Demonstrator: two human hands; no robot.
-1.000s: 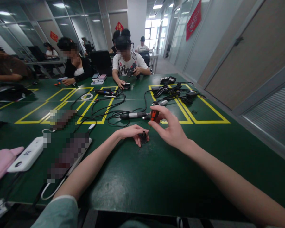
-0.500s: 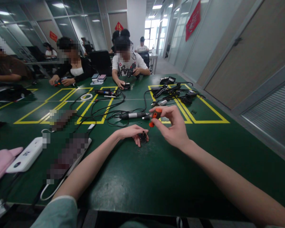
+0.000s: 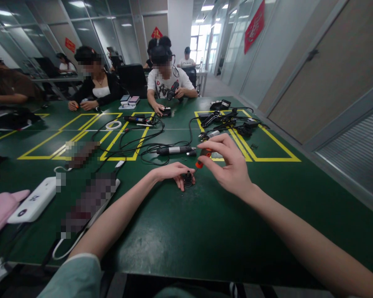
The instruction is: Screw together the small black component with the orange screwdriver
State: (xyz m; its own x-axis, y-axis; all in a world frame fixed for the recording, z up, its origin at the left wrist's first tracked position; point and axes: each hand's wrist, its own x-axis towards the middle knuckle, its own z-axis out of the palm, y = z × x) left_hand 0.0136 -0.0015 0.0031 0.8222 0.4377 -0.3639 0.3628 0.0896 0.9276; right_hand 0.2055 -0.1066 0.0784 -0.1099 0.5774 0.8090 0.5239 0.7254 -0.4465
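My left hand (image 3: 175, 173) rests on the green table, its fingers closed around a small round black part (image 3: 188, 179) with a short stem standing up. Above and to the right, my right hand (image 3: 228, 165) grips a short orange-and-black screwdriver (image 3: 203, 158) between thumb and fingers. The screwdriver is tilted, its shaft pointing down and left at the black part. Whether the tip touches a screw is too small to make out. Just beyond my hands lies a silver-and-black electric screwdriver (image 3: 175, 150) with a cable.
Tangled black cables and adapters (image 3: 226, 120) lie at the back right. To the left are a white power strip (image 3: 34, 200), a pink pouch (image 3: 1, 211) and a blurred-out device (image 3: 91, 198). Across the table, a co-worker (image 3: 169, 80) holds a drill; another person (image 3: 95, 85) sits further left.
The fingers of my right hand have shifted on the screwdriver handle, and the screwdriver leans slightly more to the right. My left hand stays around the black part.
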